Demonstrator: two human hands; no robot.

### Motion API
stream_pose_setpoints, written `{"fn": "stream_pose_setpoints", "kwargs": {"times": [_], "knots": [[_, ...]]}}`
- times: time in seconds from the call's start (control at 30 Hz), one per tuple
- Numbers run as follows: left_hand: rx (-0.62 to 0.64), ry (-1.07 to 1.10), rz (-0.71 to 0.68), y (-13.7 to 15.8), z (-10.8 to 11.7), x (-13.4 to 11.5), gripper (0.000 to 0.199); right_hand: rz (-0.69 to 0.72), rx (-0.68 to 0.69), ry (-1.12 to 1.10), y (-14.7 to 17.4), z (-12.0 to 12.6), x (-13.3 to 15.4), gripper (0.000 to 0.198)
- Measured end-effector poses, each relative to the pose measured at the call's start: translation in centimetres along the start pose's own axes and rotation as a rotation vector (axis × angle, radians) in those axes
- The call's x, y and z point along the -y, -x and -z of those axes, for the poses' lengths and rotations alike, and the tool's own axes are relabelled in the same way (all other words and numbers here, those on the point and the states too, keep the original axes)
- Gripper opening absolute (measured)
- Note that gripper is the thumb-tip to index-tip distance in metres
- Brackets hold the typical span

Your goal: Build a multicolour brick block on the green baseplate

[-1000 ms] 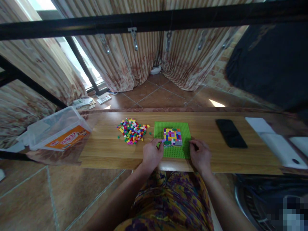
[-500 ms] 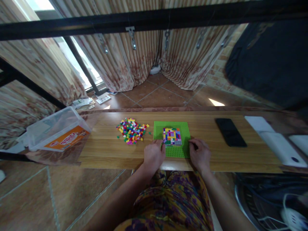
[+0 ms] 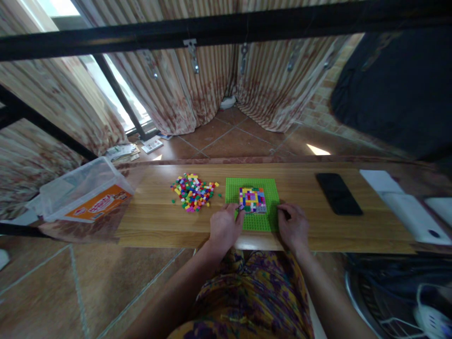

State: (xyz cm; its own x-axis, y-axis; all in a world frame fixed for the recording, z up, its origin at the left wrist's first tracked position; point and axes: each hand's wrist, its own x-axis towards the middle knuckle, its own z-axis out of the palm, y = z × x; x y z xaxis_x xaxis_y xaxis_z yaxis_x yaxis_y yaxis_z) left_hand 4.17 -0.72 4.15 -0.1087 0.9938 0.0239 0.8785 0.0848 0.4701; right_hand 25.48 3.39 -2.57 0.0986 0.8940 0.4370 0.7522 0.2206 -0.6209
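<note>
A square of multicoloured toy bricks stands on a green studded baseplate on the wooden board. My left hand is at the lower left corner of the bricks. Its thumb and forefinger are pinched on a small purple brick, partly hidden by the fingers. At the baseplate's right edge is my right hand, its fingers curled and its tips gripping that edge. Left of the baseplate lies a pile of loose toy bricks in many colours.
A black phone lies on the wooden board at the right. Beyond the board's left end rests a clear plastic box with an orange label. White objects lie past the right end. A dark bar crosses above.
My left hand has shifted very slightly, and its thumb and forefinger have tilted a little at the bricks' corner. My right hand and the baseplate stay where they were.
</note>
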Motion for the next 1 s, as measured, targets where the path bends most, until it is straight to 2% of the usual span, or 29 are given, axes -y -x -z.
{"fn": "stream_pose_setpoints", "kwargs": {"times": [0.37, 0.67, 1.0], "knots": [[-0.030, 0.059, -0.060, -0.2, 0.0, 0.1, 0.026, -0.008, 0.009, 0.009, 0.0, 0.0, 0.0, 0.024], [-0.061, 0.075, -0.034, -0.2, 0.0, 0.2, 0.022, -0.007, 0.000, 0.011, 0.0, 0.0, -0.2, 0.024], [0.005, 0.249, -0.070, -2.1, 0.7, 0.7, 0.012, -0.016, 0.006, 0.008, 0.0, 0.0, 0.1, 0.024]]}}
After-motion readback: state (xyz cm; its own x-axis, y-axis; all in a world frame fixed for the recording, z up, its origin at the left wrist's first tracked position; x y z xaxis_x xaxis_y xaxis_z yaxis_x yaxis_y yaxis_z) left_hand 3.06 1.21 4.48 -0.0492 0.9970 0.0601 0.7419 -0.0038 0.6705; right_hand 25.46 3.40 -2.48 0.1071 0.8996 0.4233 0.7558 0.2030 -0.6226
